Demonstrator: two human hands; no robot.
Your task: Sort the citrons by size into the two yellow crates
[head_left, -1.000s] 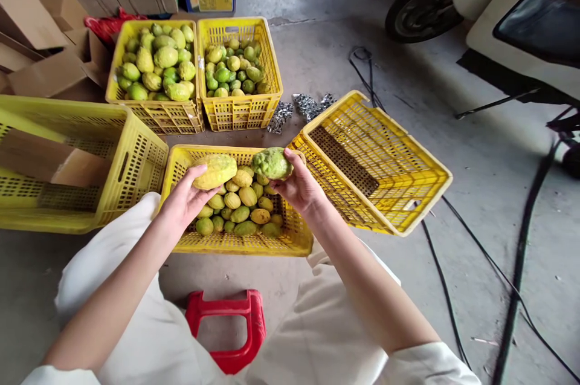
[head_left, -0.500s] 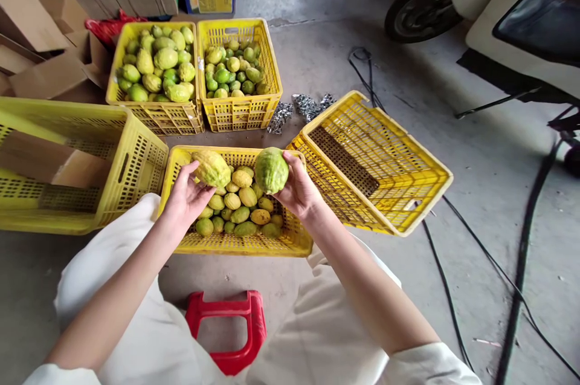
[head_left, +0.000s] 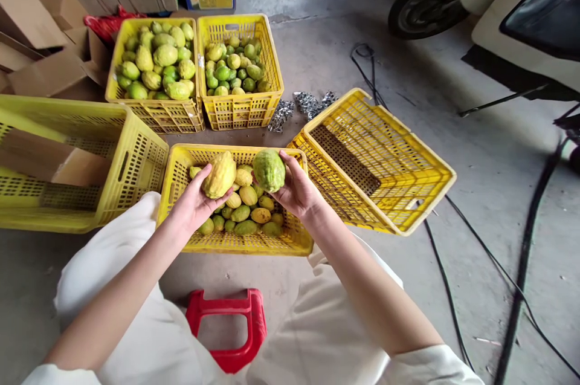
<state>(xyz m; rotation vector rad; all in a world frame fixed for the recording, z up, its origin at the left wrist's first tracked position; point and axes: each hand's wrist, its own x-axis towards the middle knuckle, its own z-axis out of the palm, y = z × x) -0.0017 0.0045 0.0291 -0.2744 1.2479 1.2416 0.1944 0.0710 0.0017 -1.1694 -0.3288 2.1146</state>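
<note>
A seated worker in pale clothing holds two knobbly fruits above a yellow crate [head_left: 244, 246] on a concrete floor [head_left: 317, 58], one in each hand. The left hand [head_left: 196, 200] grasps a yellow fruit [head_left: 220, 174], tipped nearly upright, its thumb against the near side and fingers curled beneath. The right hand [head_left: 296, 188] grips a rounder green fruit [head_left: 269, 170], thumb at its upper edge and fingers tucked behind and under. The pair sit just beside each other between the two hands — close but apart — over the far half of the crate, where smaller yellow and green fruits [head_left: 248, 195] cover part of the slotted bottom. Beyond stand two more crates, the left one [head_left: 158, 116] heaped with larger fruit, the right one [head_left: 241, 112] filled lower with smaller. A tilted crate [head_left: 362, 207] rests by the right hand, while a large yellow-green crate [head_left: 142, 158] to the left holds a piece of cardboard [head_left: 49, 155]. A red stool [head_left: 256, 324] shows between the worker's knees.
</note>
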